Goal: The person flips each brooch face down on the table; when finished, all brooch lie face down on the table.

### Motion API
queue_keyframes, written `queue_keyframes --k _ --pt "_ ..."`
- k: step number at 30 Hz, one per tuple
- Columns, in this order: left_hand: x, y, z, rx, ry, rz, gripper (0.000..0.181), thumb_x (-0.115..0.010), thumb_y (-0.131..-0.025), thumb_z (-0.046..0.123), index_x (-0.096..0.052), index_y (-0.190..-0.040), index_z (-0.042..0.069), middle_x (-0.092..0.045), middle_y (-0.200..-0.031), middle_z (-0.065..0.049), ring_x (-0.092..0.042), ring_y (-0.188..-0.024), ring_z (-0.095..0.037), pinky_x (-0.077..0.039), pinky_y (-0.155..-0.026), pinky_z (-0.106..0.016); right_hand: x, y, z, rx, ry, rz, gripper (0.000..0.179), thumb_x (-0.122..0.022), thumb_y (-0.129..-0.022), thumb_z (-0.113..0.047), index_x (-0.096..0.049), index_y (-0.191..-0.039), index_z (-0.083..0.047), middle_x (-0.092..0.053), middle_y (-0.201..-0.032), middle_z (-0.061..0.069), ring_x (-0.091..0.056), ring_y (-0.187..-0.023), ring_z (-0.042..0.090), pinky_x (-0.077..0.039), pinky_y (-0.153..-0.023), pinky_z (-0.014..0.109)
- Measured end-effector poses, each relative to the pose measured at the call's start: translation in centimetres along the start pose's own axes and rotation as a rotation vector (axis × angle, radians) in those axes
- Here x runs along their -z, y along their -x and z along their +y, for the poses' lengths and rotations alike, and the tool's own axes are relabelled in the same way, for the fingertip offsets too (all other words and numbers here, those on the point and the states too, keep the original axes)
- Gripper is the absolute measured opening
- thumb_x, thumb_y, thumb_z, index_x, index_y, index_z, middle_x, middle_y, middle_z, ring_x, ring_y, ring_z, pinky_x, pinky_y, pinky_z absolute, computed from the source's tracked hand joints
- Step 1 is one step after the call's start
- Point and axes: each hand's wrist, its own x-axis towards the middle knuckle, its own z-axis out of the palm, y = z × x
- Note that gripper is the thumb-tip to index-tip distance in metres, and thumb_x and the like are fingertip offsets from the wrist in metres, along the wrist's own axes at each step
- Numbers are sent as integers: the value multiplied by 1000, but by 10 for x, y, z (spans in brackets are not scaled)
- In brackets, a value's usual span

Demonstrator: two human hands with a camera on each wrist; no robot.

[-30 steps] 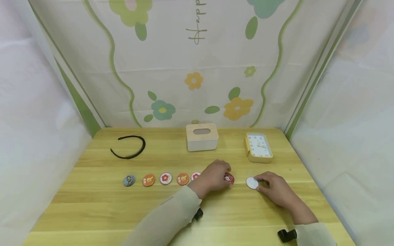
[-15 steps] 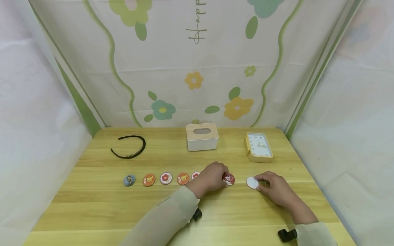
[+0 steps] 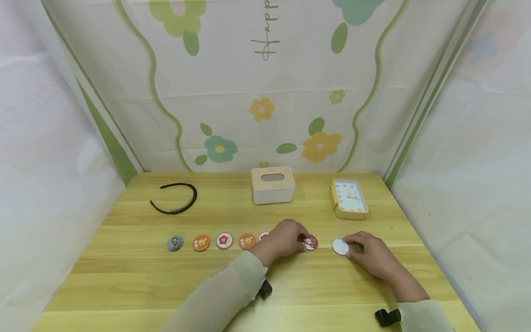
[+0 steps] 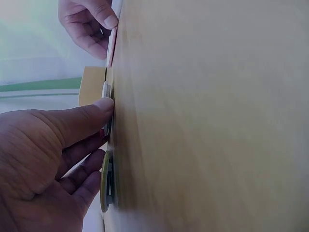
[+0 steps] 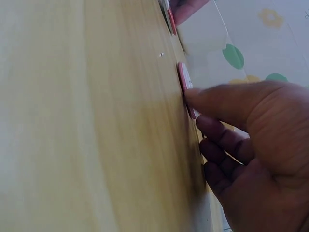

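In the head view my left hand (image 3: 285, 240) pinches a red button badge (image 3: 311, 242) with a white figure by its left edge; it lies on the wooden table. My right hand (image 3: 371, 253) holds the near-white badge (image 3: 340, 246) between thumb and fingertips, to the right of the red one. The right wrist view shows this badge's pinkish-red rim (image 5: 182, 77) low at the tabletop, under the thumb. In the left wrist view, another badge with a yellow-green edge (image 4: 104, 183) sits beside my left fingers. A flower badge (image 3: 263, 236) is partly hidden behind my left wrist.
Leftward runs a row of badges: orange (image 3: 247, 241), red-flower (image 3: 224, 240), orange (image 3: 201, 242) and blue (image 3: 174, 243). Behind stand a tissue box (image 3: 273, 185) and a yellow alarm clock (image 3: 349, 199). A black headband (image 3: 182, 208) lies at the back left. Fabric walls enclose the table.
The red badge has gone from tilted to lying flatter, shifting slightly right, and more of its face shows. My left fingers have drawn back to its left edge. The right hand stays put.
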Motion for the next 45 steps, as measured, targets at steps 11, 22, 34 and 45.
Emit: queue_keyframes --k 11,22,34,45 --pt "0 0 4 -22 11 14 25 -88 -94 22 -85 -119 19 -82 -119 9 -71 -115 -11 -52 -110 -26 -9 -13 -16 88 -17 14 38 -90 -91 -21 -79 -127 -15 -75 -133 5 -67 -129 35 -54 -109 60" --pt "-5 -3 3 -41 10 17 23 -88 -95 24 -86 -117 19 -82 -117 9 -71 -113 -11 -53 -108 -26 -24 -28 -42 179 22 -44 30 -91 -90 -21 -83 -119 -19 -79 -119 -6 -67 -121 29 -55 -106 57" --pt "-3 -1 5 -29 5 11 22 -87 -96 25 -86 -118 22 -82 -117 12 -69 -111 -8 -52 -106 -25 -33 -33 -51 154 55 -36 27 -92 -89 -20 -83 -114 -22 -79 -115 -7 -67 -115 23 -56 -102 53" --pt "-3 0 4 -52 8 -7 19 -80 -102 27 -86 -120 24 -82 -114 13 -71 -108 -3 -55 -101 -24 -32 -30 -51 188 86 -5 19 -88 -94 -22 -85 -112 -22 -80 -110 -10 -68 -114 21 -58 -100 50"
